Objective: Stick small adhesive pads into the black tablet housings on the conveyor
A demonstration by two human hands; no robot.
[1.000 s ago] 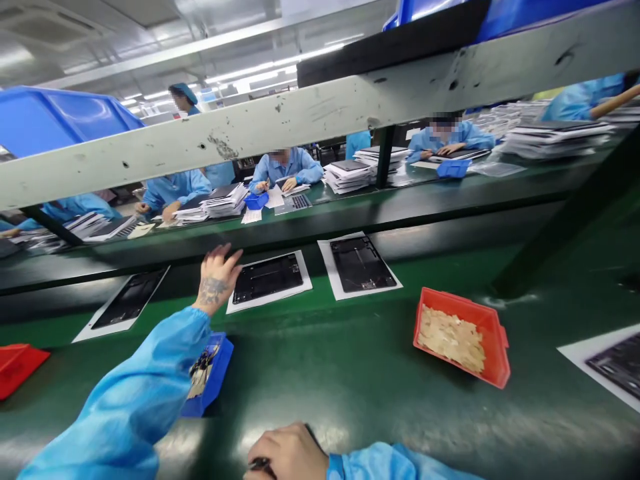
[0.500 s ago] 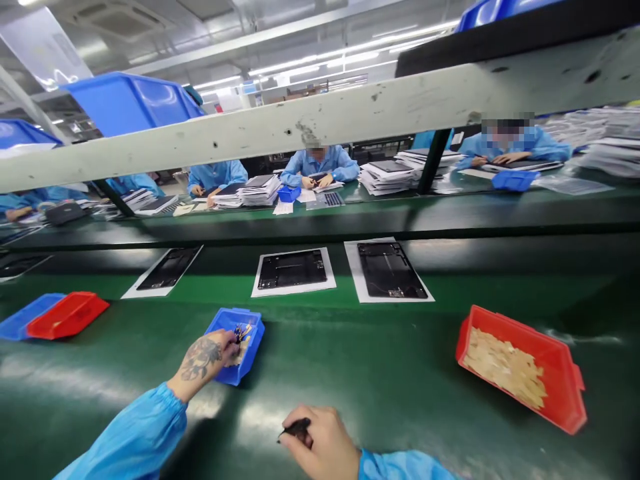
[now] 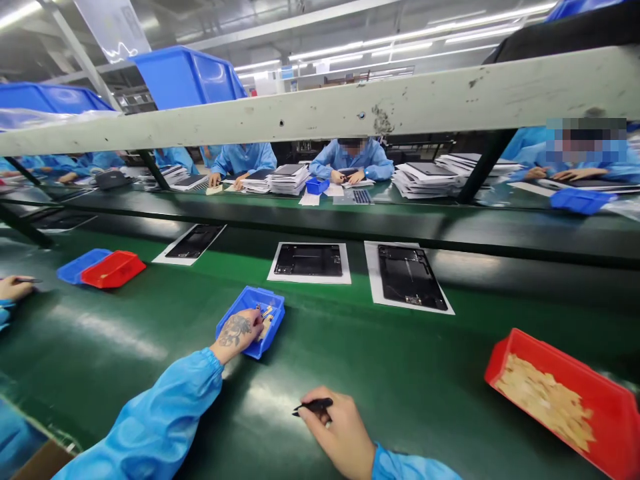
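Fingers of your left hand (image 3: 239,331) dip into the small blue bin (image 3: 253,321) — curled among its small parts, though whether they pinch one is unclear.
Your right hand (image 3: 339,430) pinches black tweezers (image 3: 314,405) low over the green belt (image 3: 410,373), tip pointing left toward that bin; the red bin (image 3: 600,390) sits far right.

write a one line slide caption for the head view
At a green bench, the left hand reaches into a blue bin while the right hand holds black tweezers.
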